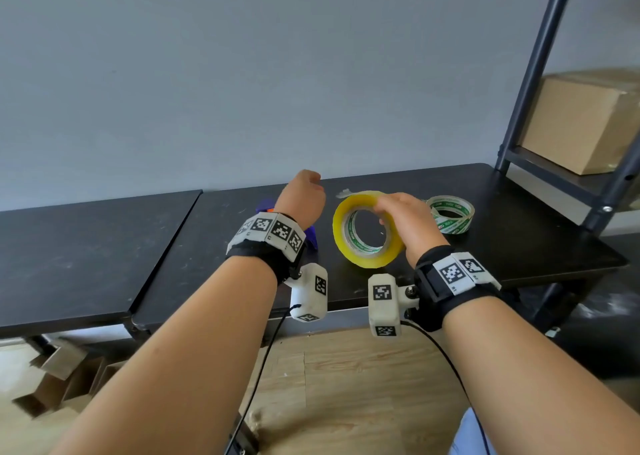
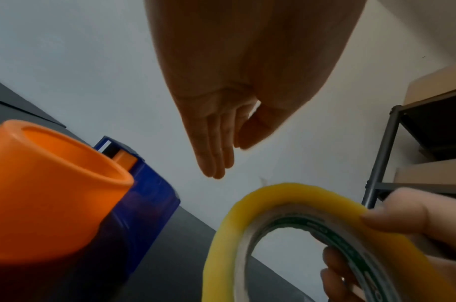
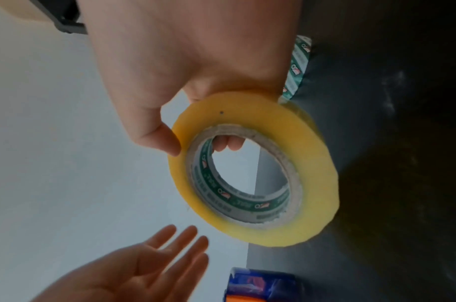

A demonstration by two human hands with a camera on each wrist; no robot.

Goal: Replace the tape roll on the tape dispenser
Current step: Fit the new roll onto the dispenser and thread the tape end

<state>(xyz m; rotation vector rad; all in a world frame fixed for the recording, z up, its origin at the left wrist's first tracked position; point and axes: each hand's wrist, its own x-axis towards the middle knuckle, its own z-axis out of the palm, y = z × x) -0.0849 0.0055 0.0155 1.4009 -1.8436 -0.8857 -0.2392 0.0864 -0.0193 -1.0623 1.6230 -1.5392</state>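
Note:
My right hand (image 1: pixel 405 215) grips a full yellow tape roll (image 1: pixel 363 231) upright above the black table (image 1: pixel 519 229), thumb on its near face and fingers through the core (image 3: pixel 226 143). The same roll (image 3: pixel 257 169) fills the right wrist view and shows at the lower right of the left wrist view (image 2: pixel 286 235). My left hand (image 1: pixel 304 198) hovers to the roll's left with straight fingers (image 2: pixel 216 155), holding nothing. Beneath it lies the blue tape dispenser (image 2: pixel 144 194) with its bare orange hub (image 2: pixel 53 183); only blue slivers (image 1: pixel 310 234) show in the head view.
A nearly used-up tape roll (image 1: pixel 450 214) with green print lies flat behind my right hand. A dark metal shelf (image 1: pixel 540 84) with a cardboard box (image 1: pixel 581 122) stands at the table's right end. A second black table (image 1: pixel 86 253) adjoins on the left.

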